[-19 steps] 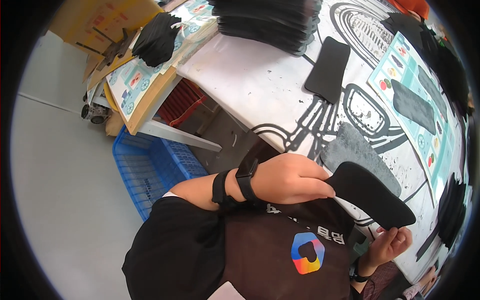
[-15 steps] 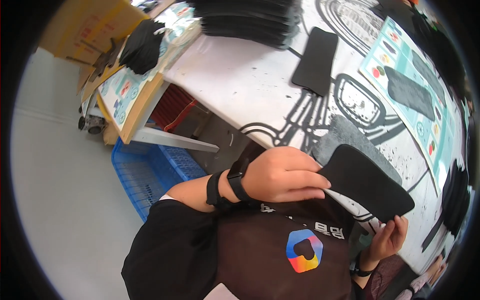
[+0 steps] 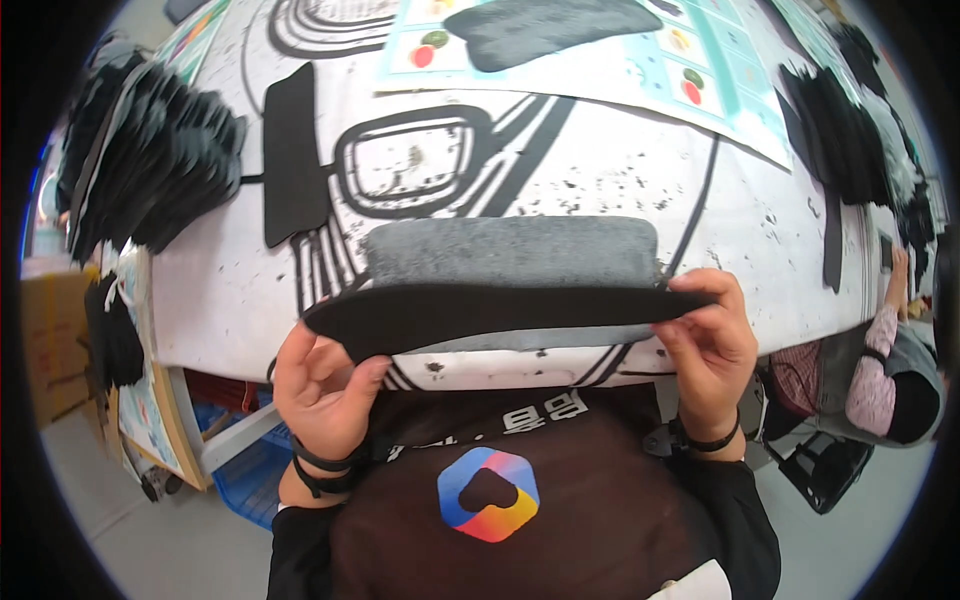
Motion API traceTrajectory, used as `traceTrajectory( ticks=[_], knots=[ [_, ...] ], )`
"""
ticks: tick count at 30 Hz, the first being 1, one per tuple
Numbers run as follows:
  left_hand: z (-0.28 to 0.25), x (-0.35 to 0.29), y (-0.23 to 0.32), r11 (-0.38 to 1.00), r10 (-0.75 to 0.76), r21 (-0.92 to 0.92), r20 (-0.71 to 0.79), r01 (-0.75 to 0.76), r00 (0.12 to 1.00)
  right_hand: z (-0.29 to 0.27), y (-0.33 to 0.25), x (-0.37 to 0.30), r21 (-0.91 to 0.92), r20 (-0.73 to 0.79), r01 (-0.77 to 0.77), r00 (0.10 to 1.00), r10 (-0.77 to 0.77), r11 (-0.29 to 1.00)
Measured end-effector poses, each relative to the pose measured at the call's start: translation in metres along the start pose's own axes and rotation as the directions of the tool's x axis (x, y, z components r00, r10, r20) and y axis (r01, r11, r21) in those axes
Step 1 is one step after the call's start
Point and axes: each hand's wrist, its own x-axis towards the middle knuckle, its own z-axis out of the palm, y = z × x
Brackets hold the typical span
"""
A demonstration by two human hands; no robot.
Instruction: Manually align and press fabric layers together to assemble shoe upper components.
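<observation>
Head view, frame centre: your left hand and right hand pinch the black pad (middle seemingly unsupported); uneven pull could skew it.

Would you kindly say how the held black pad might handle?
The black pad is probably light: the left hand and right hand merely pinch its ends. It seems bendable yet not limp, curving between them without collapsing.

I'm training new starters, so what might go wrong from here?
The black piece is held only near its ends, by the left hand and right hand, so its middle might sag or twist. It also hides part of the grey piece from this view, so a flaw there could go unnoticed.
</observation>
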Motion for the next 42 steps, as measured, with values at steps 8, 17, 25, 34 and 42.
traceTrajectory(
  ticks=[8,17,25,34,42],
  knots=[
    [0.002,0.017,0.009,0.89,0.082,0.44,0.113,-0.124,0.99,-0.005,0.0,-0.007,0.001,-0.021,-0.151,0.988,0.151,0.989],
    [0.005,0.025,0.003,0.742,0.054,0.659,0.128,-0.126,0.99,0.005,-0.001,0.002,-0.371,0.058,-0.013,0.998,0.037,0.929],
    [0.007,0.028,0.001,0.736,0.014,0.673,0.086,-0.069,0.996,0.007,-0.002,0.005,-0.532,0.094,0.014,0.995,0.043,0.847],
    [0.008,0.026,0.002,0.723,-0.022,0.689,0.079,-0.038,0.997,0.002,0.0,0.002,-0.427,0.063,-0.042,0.995,0.076,0.903],
    [0.012,0.027,0.0,0.711,-0.013,0.703,0.061,-0.033,0.998,0.002,0.002,0.004,-0.503,0.071,0.009,0.997,0.031,0.864]
  ],
)
